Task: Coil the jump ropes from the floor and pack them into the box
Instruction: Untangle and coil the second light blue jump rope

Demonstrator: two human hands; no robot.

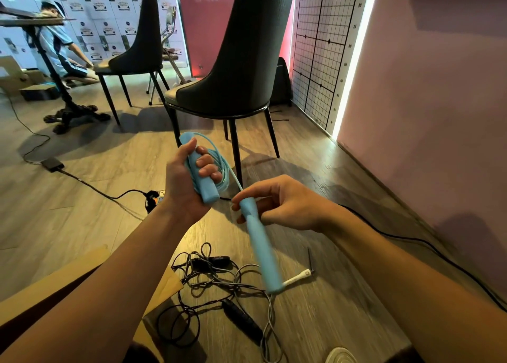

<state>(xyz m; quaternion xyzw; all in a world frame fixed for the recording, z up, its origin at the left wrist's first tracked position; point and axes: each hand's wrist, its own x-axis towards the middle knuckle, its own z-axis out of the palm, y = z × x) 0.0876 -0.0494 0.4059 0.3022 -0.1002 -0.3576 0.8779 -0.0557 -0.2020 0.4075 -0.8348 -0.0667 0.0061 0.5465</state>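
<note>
lower left edge: a brown cardboard flap [68, 277], probably the box, with nothing visibly packed in it. just left of centre: left hand [186, 181] clamped around one blue handle [201, 176], with the blue rope [222, 168] gathered in loops beside the fingers, so nearly coiled by the look of it. centre: a short straight run of rope leading down to the second blue handle [260, 250], blurred, pinched near its top by the right hand [285, 203], thumb and fingers closed on it. lower centre, on the floor: a tangle of black and grey ropes [219, 277] with black handles [241, 321], plus a white handle [299, 276] just right of it, all uncoiled. judged: first rope almost done, last bit of slack to wrap and the handles to bring together; packing and the floor ropes all left.
</note>
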